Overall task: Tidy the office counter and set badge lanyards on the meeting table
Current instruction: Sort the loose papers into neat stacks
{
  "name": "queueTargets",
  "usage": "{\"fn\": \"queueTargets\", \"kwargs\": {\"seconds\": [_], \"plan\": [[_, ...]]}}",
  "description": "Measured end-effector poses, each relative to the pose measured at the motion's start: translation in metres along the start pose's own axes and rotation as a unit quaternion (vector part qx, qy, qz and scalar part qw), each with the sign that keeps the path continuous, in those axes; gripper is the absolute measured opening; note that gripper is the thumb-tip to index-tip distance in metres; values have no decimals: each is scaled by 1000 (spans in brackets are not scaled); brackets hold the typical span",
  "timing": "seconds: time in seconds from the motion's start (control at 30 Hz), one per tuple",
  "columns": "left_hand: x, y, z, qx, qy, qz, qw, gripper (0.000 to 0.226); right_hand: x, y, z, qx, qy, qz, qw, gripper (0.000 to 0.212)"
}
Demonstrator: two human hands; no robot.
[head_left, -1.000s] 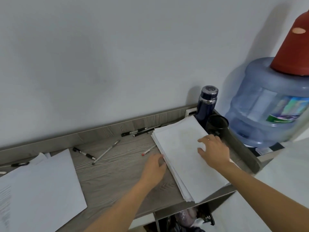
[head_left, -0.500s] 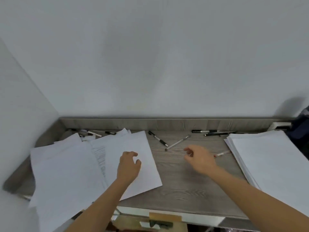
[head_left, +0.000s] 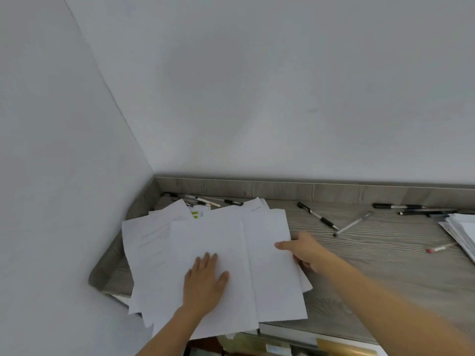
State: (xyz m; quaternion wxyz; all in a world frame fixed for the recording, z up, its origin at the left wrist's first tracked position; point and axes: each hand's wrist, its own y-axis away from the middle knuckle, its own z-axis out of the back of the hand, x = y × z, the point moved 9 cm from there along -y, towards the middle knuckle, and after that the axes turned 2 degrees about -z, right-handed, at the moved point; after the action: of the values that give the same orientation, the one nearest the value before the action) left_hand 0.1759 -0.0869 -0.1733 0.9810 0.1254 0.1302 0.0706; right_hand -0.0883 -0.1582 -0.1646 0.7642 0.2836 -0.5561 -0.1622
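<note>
- Two pale walls (head_left: 282, 98) meet in a corner at 11 o'clock in the head view.
- Grey wood-grain counter (head_left: 372, 265) fills the lower frame, and its raised back rim (head_left: 308, 190) runs along the wall at 12 o'clock.
- Loose sheets (head_left: 205, 235), white and overlapping at odd angles, fan out over the counter's corner at 9 o'clock. Their near edges overhang the front lip at 6 o'clock.
- One sheet with a green mark (head_left: 195, 215) shows from under the pile towards 11 o'clock.
- Squared stack (head_left: 462, 229) of white paper sits at 3 o'clock, cut by the frame edge and well apart from the loose sheets.
- Left hand (head_left: 204, 281) lies palm down on the loose sheets. Its fingers are straight and close together, pointing to 12 o'clock, and the thumb is spread towards 2 o'clock.
- Right hand (head_left: 305, 250) is at the pile's 3 o'clock edge. The thumb lies on top of a sheet, and the fingers seem tucked under that edge as a pinch, though blur leaves this uncertain.
- Pen cluster (head_left: 205, 200) lies against the back rim at 11 o'clock, partly under the paper.
- Dark pens (head_left: 411, 209) lie by the rim at 2 o'clock.
- Black-grip pen (head_left: 316, 215) and clear pen (head_left: 353, 223) lie on bare wood near each other, between the pile and the stack.
- Red-tipped pen (head_left: 440, 247) lies just beside the stack.
</note>
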Motion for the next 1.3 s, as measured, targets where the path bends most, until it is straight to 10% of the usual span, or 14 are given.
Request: {"fn": "queueTargets", "kwargs": {"seconds": [0.13, 0.33, 0.6, 0.83, 1.13, 1.3], "plan": [[-6, -7, 8, -1, 100, -47, 994, 59, 0, -6, -9, -23, 60, 41, 997, 9], [78, -14, 37, -114, 85, 119, 983, 53, 36, 11, 39, -239, 292, 134, 916, 25], [36, -13, 18, -43, 94, 44, 994, 62, 7, -1, -38, 8, -79, -2, 997, 33], [72, -8, 47, -159, 209, 64, 963, 48, 21, 1, -51, -18, 3, 39, 999, 32], [79, -19, 22, 24, 0, -32, 999, 54, 46, -23, -31, 31, 5, 31, 999, 31], [67, -25, 36, 1, 229, -33, 973, 55, 34, -25, -49, 50, 62, 17, 997, 34]]}}
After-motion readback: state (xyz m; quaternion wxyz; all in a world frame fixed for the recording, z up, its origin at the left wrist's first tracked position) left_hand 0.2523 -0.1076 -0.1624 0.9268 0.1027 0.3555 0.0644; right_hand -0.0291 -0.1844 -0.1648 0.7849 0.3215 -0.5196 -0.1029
